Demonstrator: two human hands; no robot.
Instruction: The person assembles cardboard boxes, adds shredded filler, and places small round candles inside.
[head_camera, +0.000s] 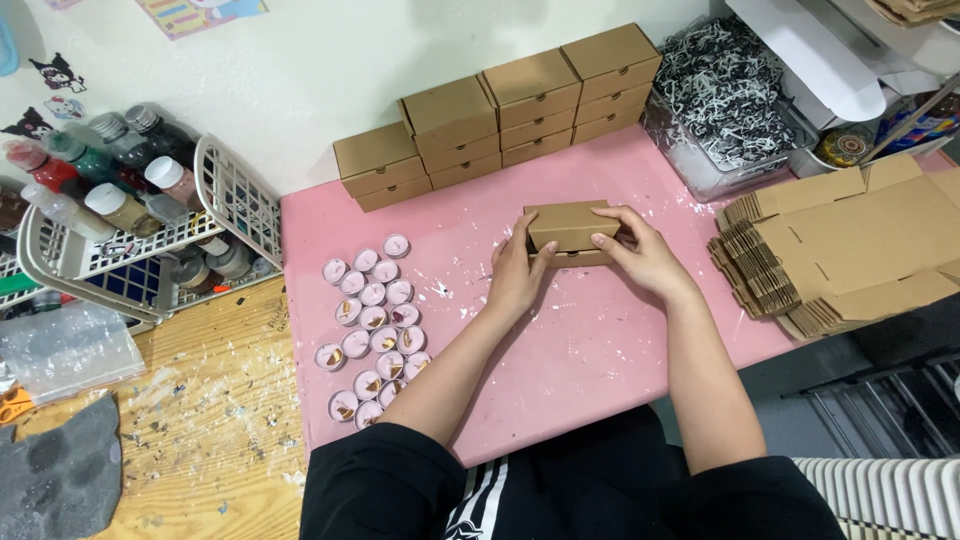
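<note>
Both hands are clamped on one small brown box at the centre of the frame, on the pink mat. The left hand grips its near left corner, thumb up the side. The right hand covers the right end, fingers lying over the front edge. The box looks folded up and closed, or very nearly so; the hands hide both ends, so I cannot tell whether the flaps are tucked in.

As for progress, a good part seems done. Stacked boxes of the same kind stand in a stepped row along the wall, upper centre, roughly a dozen of them. Much is left too: a thick pile of flat blanks lies at the right edge, just beside the right hand. At lower left of the mat sits a cluster of pale pink candles in small cups, about twenty, none boxed as far as can be seen.

Whether the held box or the stacked ones have anything inside cannot be seen. A clear tub of black-and-white shredded paper stands at upper right. A white basket of bottles is at left, partly cut off. The blanks run out of frame at right, so their count is unknown.
</note>
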